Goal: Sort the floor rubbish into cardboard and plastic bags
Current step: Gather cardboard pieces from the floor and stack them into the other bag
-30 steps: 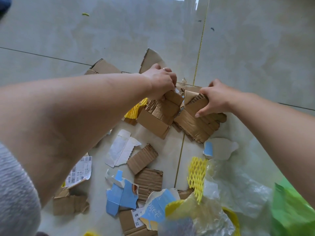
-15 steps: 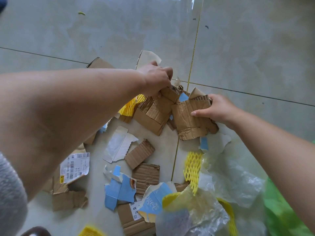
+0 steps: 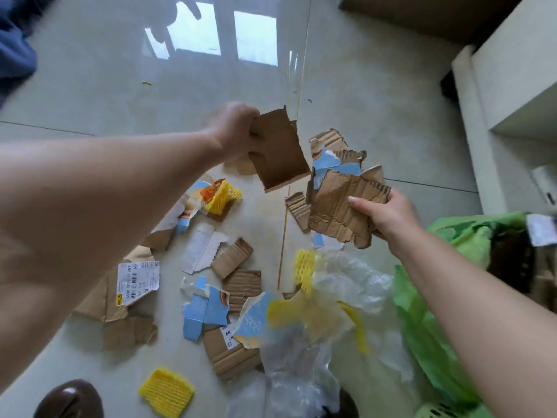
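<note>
Both hands are raised apart: the left hand (image 3: 233, 128) grips a smooth cardboard piece (image 3: 278, 149), the right hand (image 3: 387, 214) a crumpled cardboard sheet (image 3: 340, 203), beside the green bag (image 3: 428, 327).

Daylit interior, bright and soft; wide-angle view with edge blur.

Light came from a window reflected as a pale glare patch on the glossy floor tiles (image 3: 211, 34). Shadows under the scraps were faint and diffuse. The left forearm (image 3: 90, 206) loomed oversized and soft at the frame edge, stretched by lens distortion. The clear plastic (image 3: 301, 372) and green bag (image 3: 428, 327) at lower right were smeared, out of focus. Centre detail was moderately sharp; label print unreadable.
</note>
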